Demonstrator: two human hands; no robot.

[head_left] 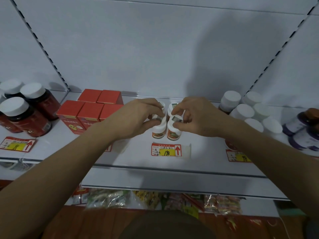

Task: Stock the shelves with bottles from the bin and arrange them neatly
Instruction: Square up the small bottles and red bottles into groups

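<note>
**Both hands on the small white bottles, mid-shelf**

Both arms reach in over the white shelf (138, 152). Four small white-capped bottles sit in a tight two-by-two cluster at the centre, touching each other, all upright.

Left hand (138, 116): fingers curled round the cap of the front-left bottle (158, 130), thumb against its side. Fingertips also reach the rear-left bottle (162, 107); actual contact there is hard to tell, mostly hidden.

Right hand (195, 116): thumb and index pinch the cap of the front-right bottle (173, 131). The rear-right bottle (172, 107) stands just behind, under the raised fingers.

Price tag (166, 150), red and yellow with "198" and an up arrow, lies flat on the shelf just in front of the cluster.

Neighbours on the same shelf:
- red boxes (89, 111) to the left, two rows, close to the left wrist
- dark red bottles with white caps (27, 111) at far left
- group of white-capped bottles (248, 111) to the right
- purple-labelled bottles (303, 130) at far right

Packets of goods (155, 200) on the lower shelf, blurred.
</note>
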